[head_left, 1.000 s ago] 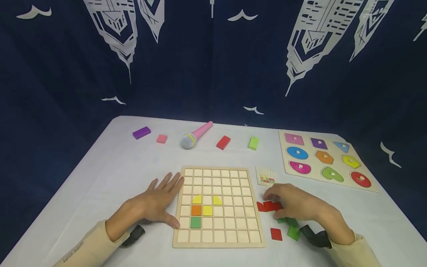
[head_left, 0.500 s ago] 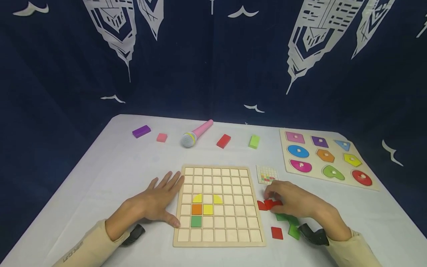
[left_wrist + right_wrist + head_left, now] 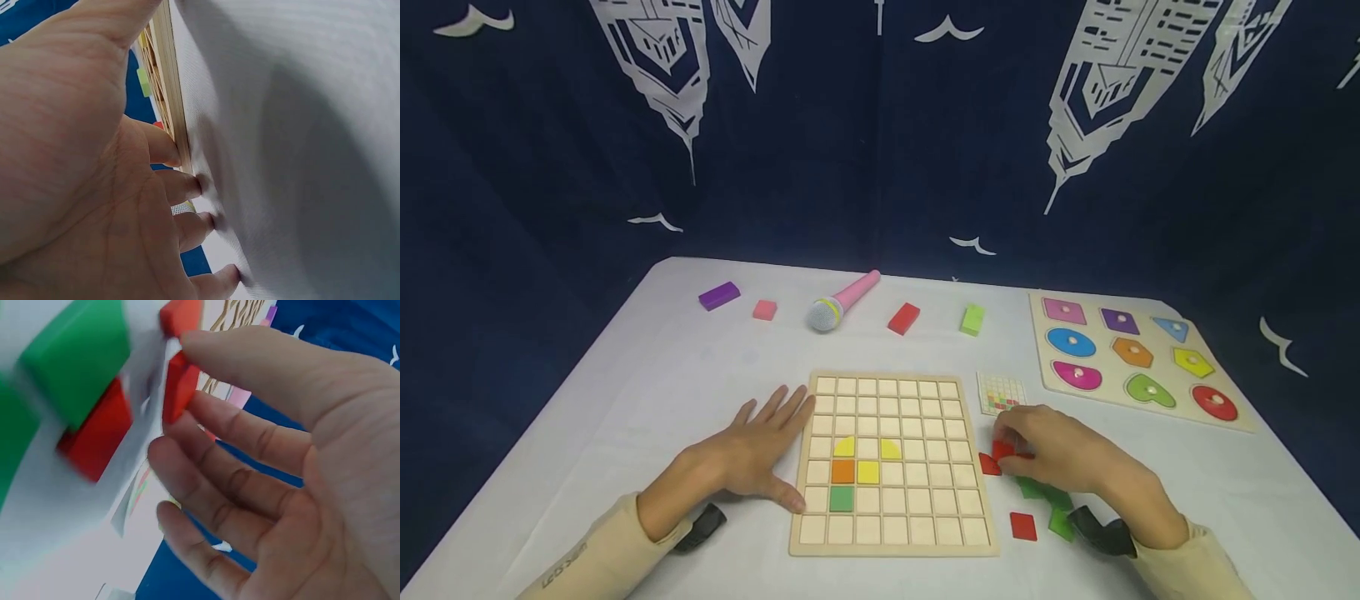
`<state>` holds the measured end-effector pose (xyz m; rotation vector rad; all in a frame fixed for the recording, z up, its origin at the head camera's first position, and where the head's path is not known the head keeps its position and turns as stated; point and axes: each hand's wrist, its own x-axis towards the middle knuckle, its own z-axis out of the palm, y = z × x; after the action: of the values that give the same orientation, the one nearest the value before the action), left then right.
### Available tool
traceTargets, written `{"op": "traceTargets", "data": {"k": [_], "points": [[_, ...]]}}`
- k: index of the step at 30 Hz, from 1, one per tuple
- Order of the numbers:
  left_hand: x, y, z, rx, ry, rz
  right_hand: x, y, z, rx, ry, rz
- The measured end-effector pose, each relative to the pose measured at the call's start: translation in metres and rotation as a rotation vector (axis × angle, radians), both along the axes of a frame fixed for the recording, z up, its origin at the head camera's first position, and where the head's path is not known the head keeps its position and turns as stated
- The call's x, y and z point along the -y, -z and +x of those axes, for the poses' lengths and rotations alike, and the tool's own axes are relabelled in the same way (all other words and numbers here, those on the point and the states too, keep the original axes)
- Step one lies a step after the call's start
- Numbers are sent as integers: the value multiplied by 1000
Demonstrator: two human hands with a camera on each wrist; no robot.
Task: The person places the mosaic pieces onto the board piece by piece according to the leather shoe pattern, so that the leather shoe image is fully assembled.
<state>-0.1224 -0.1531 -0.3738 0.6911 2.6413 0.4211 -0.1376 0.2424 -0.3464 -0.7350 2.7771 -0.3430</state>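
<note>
My left hand (image 3: pixel 741 454) lies with spread, straight fingers along the left side of a wooden grid board (image 3: pixel 892 549). Its thumb and index finger touch the board's edge. Yellow, orange and green pieces sit in several of the cells. Right of the board, my right hand (image 3: pixel 1060 450) pinches a red tile (image 3: pixel 179 387) between thumb and fingers, just above the table. Close by is a second red piece (image 3: pixel 989 464). Under and beside this hand lie green tiles (image 3: pixel 1062 524), partly hidden, and a red square tile (image 3: pixel 1023 526).
A small pattern card (image 3: pixel 997 390) lies beyond the right hand. At the back right is a shape puzzle board (image 3: pixel 1150 408). A pink toy microphone (image 3: pixel 842 304), a purple block (image 3: pixel 719 296), a pink block (image 3: pixel 765 310), a red block (image 3: pixel 904 318) and a lime block (image 3: pixel 972 319) line the far side.
My right hand has shifted slightly left, and its fingers have closed on one red tile and raised it a little from the pile. The left hand stays put.
</note>
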Motion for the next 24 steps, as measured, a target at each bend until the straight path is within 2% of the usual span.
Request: {"op": "traceTargets", "data": {"k": [5, 13, 18, 24], "points": [[1, -2, 0, -9, 2, -11, 22, 1, 8, -65, -100, -56], [3, -4, 1, -5, -2, -9, 76, 5, 16, -150, -338, -105], [2, -1, 2, 0, -6, -6, 106, 6, 20, -171, -483, -84], [1, -1, 2, -3, 1, -11, 127, 10, 23, -205, -556, 1]]}}
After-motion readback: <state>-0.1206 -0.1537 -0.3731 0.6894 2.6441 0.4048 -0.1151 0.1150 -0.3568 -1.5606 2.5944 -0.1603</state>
